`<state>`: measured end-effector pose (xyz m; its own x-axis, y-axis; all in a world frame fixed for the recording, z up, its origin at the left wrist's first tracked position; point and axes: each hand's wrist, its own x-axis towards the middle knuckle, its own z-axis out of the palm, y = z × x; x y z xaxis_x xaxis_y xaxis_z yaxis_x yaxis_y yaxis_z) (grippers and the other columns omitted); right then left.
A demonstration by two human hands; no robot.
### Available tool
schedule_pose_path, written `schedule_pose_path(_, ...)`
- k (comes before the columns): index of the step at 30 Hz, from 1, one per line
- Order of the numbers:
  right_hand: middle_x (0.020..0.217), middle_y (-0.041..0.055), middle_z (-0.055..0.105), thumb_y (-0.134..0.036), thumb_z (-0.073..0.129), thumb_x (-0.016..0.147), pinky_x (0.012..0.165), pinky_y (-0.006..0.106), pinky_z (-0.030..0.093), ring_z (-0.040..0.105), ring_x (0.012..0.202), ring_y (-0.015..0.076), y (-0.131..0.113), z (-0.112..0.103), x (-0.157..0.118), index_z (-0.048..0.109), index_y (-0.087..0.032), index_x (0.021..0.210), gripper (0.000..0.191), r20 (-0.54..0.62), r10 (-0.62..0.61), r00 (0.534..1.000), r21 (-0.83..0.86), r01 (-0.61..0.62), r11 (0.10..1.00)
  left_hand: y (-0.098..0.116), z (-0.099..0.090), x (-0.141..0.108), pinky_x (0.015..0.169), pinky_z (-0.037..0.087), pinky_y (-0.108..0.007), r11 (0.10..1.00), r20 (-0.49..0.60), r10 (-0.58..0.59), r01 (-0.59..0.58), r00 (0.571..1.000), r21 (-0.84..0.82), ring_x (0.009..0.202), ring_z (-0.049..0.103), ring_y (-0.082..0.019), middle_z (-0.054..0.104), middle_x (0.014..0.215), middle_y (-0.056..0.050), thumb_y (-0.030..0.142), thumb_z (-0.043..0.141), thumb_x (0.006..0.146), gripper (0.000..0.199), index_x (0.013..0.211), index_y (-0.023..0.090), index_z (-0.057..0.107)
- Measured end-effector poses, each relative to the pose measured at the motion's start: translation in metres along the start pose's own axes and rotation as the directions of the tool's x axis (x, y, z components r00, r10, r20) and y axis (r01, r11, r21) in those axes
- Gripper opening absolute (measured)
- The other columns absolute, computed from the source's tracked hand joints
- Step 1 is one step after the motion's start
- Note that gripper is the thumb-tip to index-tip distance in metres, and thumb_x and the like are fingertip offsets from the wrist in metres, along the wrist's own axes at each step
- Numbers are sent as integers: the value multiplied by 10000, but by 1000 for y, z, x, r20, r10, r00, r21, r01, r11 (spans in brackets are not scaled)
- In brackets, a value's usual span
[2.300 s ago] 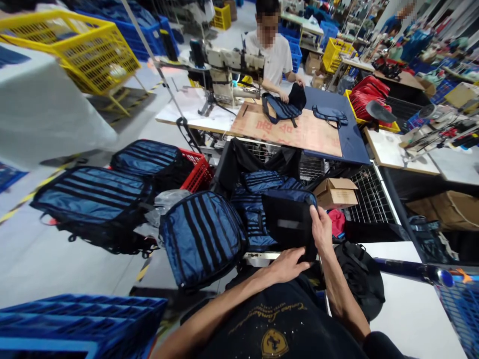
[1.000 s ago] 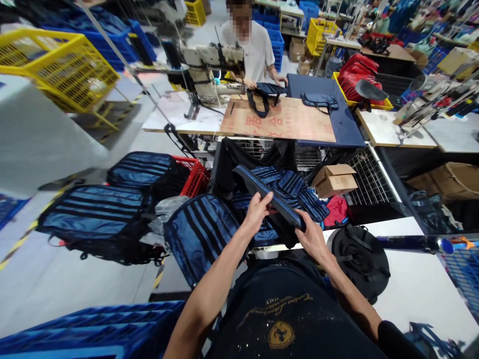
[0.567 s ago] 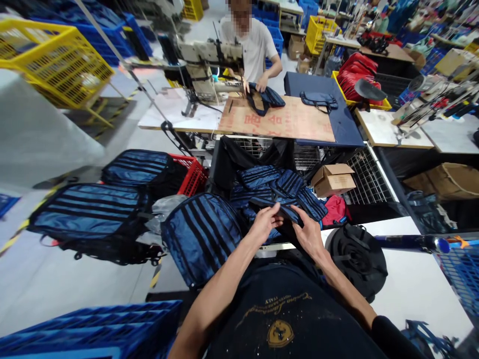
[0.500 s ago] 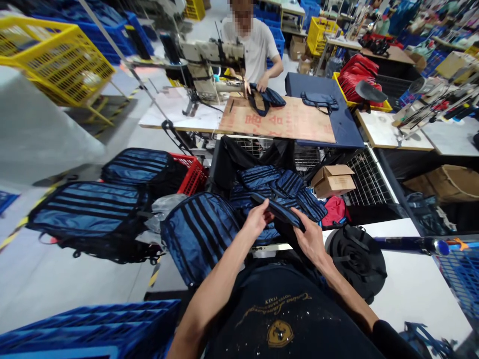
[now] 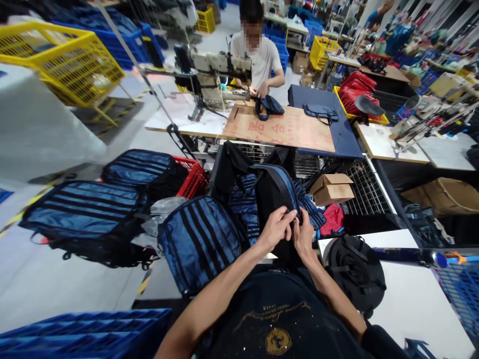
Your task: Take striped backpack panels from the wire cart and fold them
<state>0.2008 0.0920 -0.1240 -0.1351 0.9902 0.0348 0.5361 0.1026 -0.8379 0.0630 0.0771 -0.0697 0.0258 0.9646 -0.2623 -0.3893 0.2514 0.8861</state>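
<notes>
A black fabric piece with a blue edge band (image 5: 270,192) stands upright in front of me, curved at its top. My left hand (image 5: 279,228) is closed at its right edge, thumb and fingers pinching near the band. Just right of it, my right hand (image 5: 304,233) grips the same edge, fingers closed. The fingertips of both hands almost meet there. Behind the piece lie blue-and-black striped pieces (image 5: 245,199). A striped blue bag panel (image 5: 202,239) rests to the left of my hands.
More striped bags (image 5: 90,207) are stacked at the left by a red crate (image 5: 190,177). A cardboard box (image 5: 332,188) and a coiled black strap roll (image 5: 355,271) are at the right. Across, a person in a white shirt (image 5: 258,60) works at a sewing machine (image 5: 220,75).
The piece in my hands has been turned from a flat, narrow view to upright, showing its black face. Both hands have come closer together. The person opposite has shifted the small bag slightly.
</notes>
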Motion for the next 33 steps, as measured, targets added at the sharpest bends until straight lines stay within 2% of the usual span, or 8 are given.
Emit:
schedule_pose_path(4, 1117, 139, 789, -455, 523, 1022, 922, 387, 517, 725, 965, 286, 32, -71, 53, 744, -217, 1294, 423, -193, -15, 981, -257, -35, 966, 63, -99, -11, 570, 481, -261, 894, -239, 190, -67, 952, 444, 622, 655, -176, 748, 728, -21, 527, 957, 751, 413, 959, 220, 774)
schedule_pose_path(8, 809, 138, 726, -705, 517, 981, 786, 373, 472, 635, 818, 275, 87, -175, 95, 773, -144, 990, 617, -448, 167, 878, -189, -276, 942, 124, -244, -43, 858, 553, -322, 691, -611, 400, 214, 683, 690, 792, 644, -199, 597, 554, 98, 510, 934, 731, 359, 799, 235, 714)
schedule_pose_path(12, 731, 91, 650, -821, 449, 968, 713, 372, 447, 567, 746, 252, 91, -194, 98, 745, -127, 936, 755, -492, 152, 857, -107, -233, 967, 117, -298, -51, 902, 586, -390, 595, -614, 358, 335, 703, 730, 884, 698, -261, 656, 637, 108, 577, 894, 666, 415, 889, 273, 722)
schedule_pose_path(16, 820, 51, 654, -766, 480, 1012, 764, 353, 460, 564, 787, 239, 52, -140, 80, 729, -175, 1001, 641, -488, 111, 866, -26, -142, 990, 79, -235, -24, 939, 606, -444, 703, -432, 383, 46, 816, 710, 1114, 729, -374, 802, 1020, -63, 436, 1005, 479, 639, 1046, 254, 773)
schedule_pose_path(20, 944, 82, 685, -657, 450, 1081, 858, 393, 519, 616, 896, 275, 22, -67, 49, 707, -204, 1096, 521, -444, 21, 896, -17, -32, 999, 54, -120, 0, 968, 600, -410, 922, -218, 242, -154, 946, 355, 1056, 759, -312, 808, 1062, -119, 551, 957, 719, 524, 1106, 229, 813)
schedule_pose_path(24, 1189, 177, 687, -458, 434, 1096, 1033, 557, 557, 656, 1140, 361, 33, -1, -1, 682, -239, 1300, 389, -297, -249, 922, -92, 232, 968, 63, -29, 15, 981, 584, -399, 966, -66, 244, -236, 968, 105, 1164, 726, -320, 799, 1219, -124, 593, 821, 906, 493, 1231, 222, 799)
schedule_pose_path(28, 1293, 196, 673, -329, 418, 1078, 1035, 639, 599, 685, 1192, 393, 62, 25, -46, 626, -295, 1485, 459, -57, -331, 942, -69, 327, 942, 74, 4, 20, 889, 524, -348, 915, -152, 371, -333, 916, 226, 940, 686, -257, 764, 976, -49, 463, 826, 891, 268, 1006, 227, 768)
schedule_pose_path(33, 1452, 130, 656, -541, 626, 1058, 1141, 555, 585, 660, 1342, 359, 60, -22, -48, 585, -360, 1575, 549, 210, -400, 892, 23, 405, 914, 61, 8, 13, 851, 475, -348, 865, -78, 380, -324, 922, 383, 861, 629, -225, 689, 884, -4, 278, 742, 850, 135, 961, 254, 669)
